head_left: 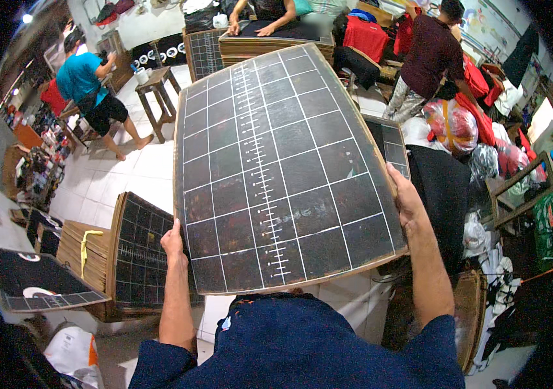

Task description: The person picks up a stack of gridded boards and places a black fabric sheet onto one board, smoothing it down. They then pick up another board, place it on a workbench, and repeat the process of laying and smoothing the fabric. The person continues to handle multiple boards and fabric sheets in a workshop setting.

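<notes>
A large black board (224, 175) with a white grid and a ruled column of tick marks is held up in front of my body. Its thin edge looks like bare wood, and the dark face is scuffed. My left hand (174, 245) grips the left edge near the lower corner, thumb up along the side. On the opposite side, my right hand (406, 200) closes round the right edge, its fingers partly hidden behind the board. The board leans away from me, its far end near a stack of boards (276, 50).
Boards with similar grids (139, 243) stand stacked at lower left, beside a yellow strap (88, 249). A wooden stool (157, 97) stands on the white floor at far left. A person in a blue shirt (85, 78) walks there. Other people work at the back. Bundled bags (451, 126) crowd the right.
</notes>
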### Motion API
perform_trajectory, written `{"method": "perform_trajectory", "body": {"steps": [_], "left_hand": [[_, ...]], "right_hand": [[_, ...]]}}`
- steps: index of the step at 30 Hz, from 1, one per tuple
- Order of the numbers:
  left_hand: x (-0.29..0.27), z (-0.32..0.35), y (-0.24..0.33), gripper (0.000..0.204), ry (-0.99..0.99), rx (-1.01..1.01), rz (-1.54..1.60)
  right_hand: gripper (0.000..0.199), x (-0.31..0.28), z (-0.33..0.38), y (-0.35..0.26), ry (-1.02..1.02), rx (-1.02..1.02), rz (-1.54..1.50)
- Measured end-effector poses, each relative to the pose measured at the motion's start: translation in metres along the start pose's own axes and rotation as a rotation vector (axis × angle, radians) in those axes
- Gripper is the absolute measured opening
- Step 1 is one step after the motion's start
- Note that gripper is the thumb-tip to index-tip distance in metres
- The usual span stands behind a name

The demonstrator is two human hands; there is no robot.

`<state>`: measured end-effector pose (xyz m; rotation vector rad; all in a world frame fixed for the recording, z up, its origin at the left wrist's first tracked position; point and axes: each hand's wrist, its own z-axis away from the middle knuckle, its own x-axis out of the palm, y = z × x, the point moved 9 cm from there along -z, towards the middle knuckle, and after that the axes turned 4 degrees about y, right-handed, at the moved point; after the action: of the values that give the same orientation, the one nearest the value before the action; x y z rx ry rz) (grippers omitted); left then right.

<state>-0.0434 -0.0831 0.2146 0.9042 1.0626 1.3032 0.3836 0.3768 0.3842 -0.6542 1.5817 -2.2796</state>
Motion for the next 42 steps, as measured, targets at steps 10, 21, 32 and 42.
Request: {"method": "perform_trajectory", "body": {"steps": [10,21,32,42], "left_hand": [[-0.002,0.011,-0.007,0.034,-0.063,-0.038,0.040],[-0.013,0.007,0.003,0.032,-0.068,0.042,-0.012],[-0.028,0.006,0.069,0.038,-0.130,0.154,-0.147],[-0.026,-0.007,0.073,0.040,-0.141,0.186,-0.161]], "right_hand": [[0.048,0.024,0.019,-0.022,-0.107,0.112,-0.018],[0.045,0.028,0.023,-0.036,-0.207,0.109,-0.031],[0.035,-0.001,0.000,0.006,0.089,0.159,0.098],[0.042,-0.007,0.015,0.010,0.183,-0.110,0.467]]}}
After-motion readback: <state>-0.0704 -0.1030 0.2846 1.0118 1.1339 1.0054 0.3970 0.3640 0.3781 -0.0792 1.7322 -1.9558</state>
